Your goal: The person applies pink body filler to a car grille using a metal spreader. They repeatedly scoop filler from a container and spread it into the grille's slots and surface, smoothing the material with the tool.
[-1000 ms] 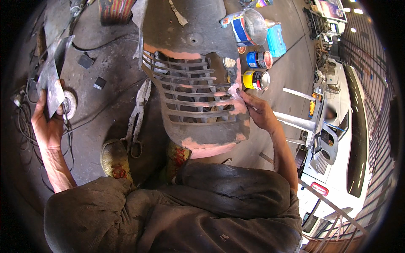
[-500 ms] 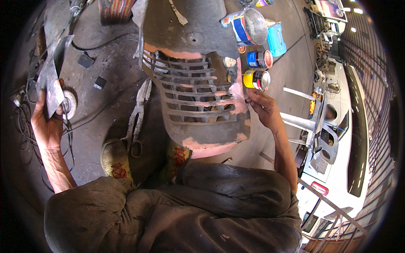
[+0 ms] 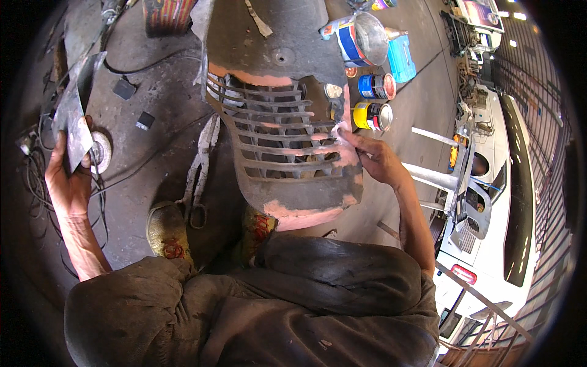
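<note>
A dark car bumper with a slatted grille lies in front of me, patched with pink filler along its edges and on some slats. My right hand is at the grille's right edge, its index fingertip on a pale pink patch there. The other fingers are curled in, and whatever they may pinch is hidden. Off to the left, my left hand grips a thin grey sheet, thumb on one side and fingertips on the other. The sheet is held tilted above the floor.
Right of the bumper stand a yellow-and-black can, a blue can, a large tin and a light-blue container. Long-handled shears lie near my shoe. Cables, a round disc and dark blocks are on the left floor.
My right hand has moved slightly up and left, from just beside the bumper's edge onto the pink patch, with the index finger reaching out. The left hand and sheet look unmoved.
</note>
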Tool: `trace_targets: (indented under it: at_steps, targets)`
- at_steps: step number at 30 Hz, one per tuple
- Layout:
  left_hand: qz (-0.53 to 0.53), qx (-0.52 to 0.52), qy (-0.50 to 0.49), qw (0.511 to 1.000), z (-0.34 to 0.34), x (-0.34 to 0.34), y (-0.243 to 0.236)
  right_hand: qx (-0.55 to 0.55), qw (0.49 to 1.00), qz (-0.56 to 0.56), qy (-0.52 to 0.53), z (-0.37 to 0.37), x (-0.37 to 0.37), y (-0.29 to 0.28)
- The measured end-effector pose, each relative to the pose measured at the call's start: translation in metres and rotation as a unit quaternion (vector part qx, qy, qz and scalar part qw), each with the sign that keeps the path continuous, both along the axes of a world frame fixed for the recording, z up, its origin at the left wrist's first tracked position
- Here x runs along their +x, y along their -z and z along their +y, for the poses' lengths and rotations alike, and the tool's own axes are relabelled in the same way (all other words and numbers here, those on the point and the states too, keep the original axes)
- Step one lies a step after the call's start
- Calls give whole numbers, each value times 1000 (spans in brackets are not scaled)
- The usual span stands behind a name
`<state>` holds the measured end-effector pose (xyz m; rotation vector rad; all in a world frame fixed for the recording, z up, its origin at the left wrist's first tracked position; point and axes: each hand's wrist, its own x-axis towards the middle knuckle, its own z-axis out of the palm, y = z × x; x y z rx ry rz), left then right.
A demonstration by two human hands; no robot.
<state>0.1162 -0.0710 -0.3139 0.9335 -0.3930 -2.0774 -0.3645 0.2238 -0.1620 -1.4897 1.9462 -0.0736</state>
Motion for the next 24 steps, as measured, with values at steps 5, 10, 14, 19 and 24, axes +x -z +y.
trace_targets:
  at_steps: [5, 10, 14, 19, 24]
  targets:
    - [10, 4, -1, 1000, 3, -6, -7, -2, 1000, -11, -9, 1, -7, 1]
    - [-6, -9, 2, 1000, 1, -1, 0, 14, 998, 56, -11, -9, -3, 2]
    - [-20, 1, -11, 1000, 5, -11, -9, 32, 996, 49, -69, -10, -4, -3]
    - [-39, 4, -17, 999, 2, -5, -2, 6, 987, 120, -109, -10, -7, 1]
    - [-10, -6, 11, 1000, -1, 0, 1, -29, 989, 117, -84, -17, -16, 13]
